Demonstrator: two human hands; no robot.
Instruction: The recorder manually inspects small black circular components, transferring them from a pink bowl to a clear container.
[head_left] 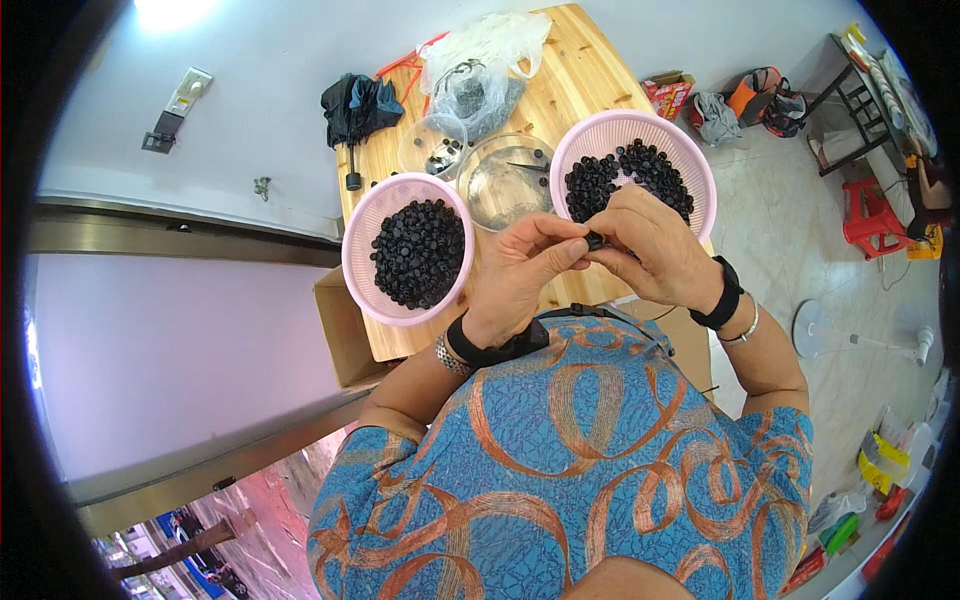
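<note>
Close in front of my body, my left hand and my right hand meet with closed fingertips on one small black cap-like piece. Fingers cover much of it, so its exact kind cannot be made out. Just beyond the right hand stands a pink plastic basket partly filled with small black round pieces. Left of my left hand, a second pink basket holds a heap of similar black pieces. Between the baskets sits a shallow clear round tub with a dark thin tool across it.
The wooden table also bears a smaller clear bowl with a few black pieces and a filled clear plastic bag. A dark folded umbrella lies at its left edge. An open cardboard box stands below; a red stool is far right.
</note>
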